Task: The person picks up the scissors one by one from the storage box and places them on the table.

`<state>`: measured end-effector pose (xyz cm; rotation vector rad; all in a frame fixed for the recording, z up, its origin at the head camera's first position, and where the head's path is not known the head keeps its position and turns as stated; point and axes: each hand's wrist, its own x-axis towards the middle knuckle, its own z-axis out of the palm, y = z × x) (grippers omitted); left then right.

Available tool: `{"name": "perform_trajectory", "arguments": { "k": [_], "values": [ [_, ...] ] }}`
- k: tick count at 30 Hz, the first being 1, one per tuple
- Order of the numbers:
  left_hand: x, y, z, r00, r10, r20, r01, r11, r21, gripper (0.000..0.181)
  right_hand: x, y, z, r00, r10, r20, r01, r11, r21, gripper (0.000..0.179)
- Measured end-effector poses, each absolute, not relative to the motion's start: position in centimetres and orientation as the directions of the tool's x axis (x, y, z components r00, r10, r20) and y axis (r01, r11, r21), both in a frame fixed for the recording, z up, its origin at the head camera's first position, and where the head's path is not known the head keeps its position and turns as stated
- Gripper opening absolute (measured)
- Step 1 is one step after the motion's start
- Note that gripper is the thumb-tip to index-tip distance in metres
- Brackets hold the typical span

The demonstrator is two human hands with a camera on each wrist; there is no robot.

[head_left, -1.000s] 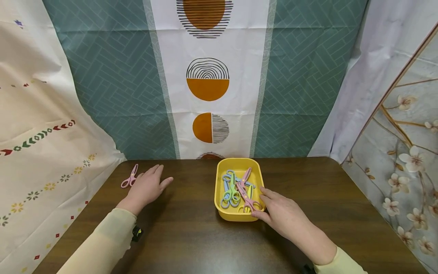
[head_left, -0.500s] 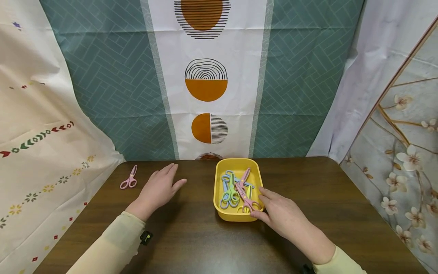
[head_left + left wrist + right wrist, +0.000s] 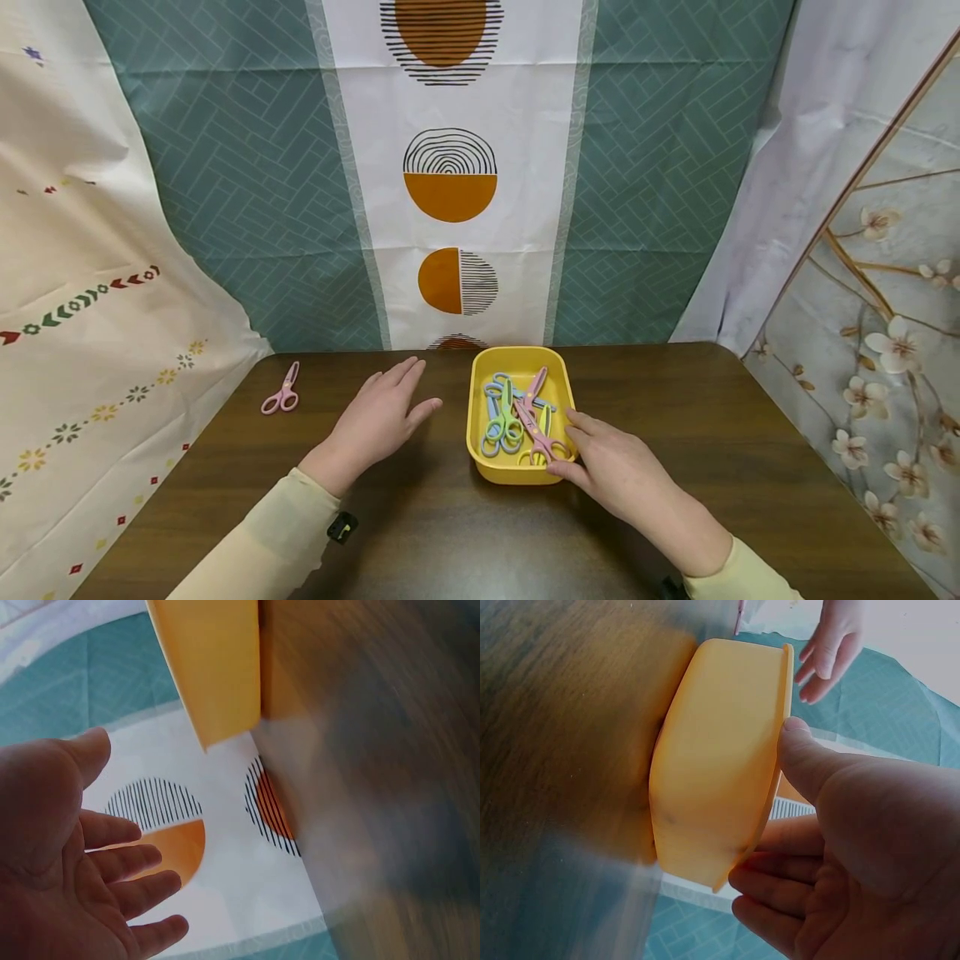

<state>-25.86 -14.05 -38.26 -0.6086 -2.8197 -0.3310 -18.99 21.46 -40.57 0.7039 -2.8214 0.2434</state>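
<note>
A yellow plastic box stands on the dark wooden table. Inside it lie several children's scissors: a green pair, a pink pair, blue ones and a yellow pair. My right hand holds the box at its near right corner, thumb and fingertips at the rim. To the left of the box, my left hand hovers over the table with fingers spread, holding nothing. Its palm shows in the left wrist view. One pink pair of scissors lies alone on the table, further left.
Patterned curtains hang right behind the table's back edge. A cream cloth drapes along the left side, and a floral cloth along the right.
My left hand has moved right, away from the lone pink scissors and towards the box, uncovering those scissors. My right hand and the box have kept their place.
</note>
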Motion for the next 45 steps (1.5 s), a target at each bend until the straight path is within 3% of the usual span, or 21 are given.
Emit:
{"name": "perform_trajectory", "arguments": {
  "k": [11, 45],
  "values": [
    [-25.3, -11.4, -37.8, -0.87, 0.416, 0.265, 0.469, 0.864, 0.185, 0.078, -19.1, 21.5, -40.4, -0.854, -0.447, 0.268, -0.483, 0.871, -0.088, 0.068],
    [-24.9, -4.4, -37.6, -0.808, 0.57, 0.146, 0.581, 0.813, 0.043, 0.065, -18.9, 21.5, -40.5, -0.843, -0.457, 0.283, -0.497, 0.864, -0.085, 0.065]
  ]
}}
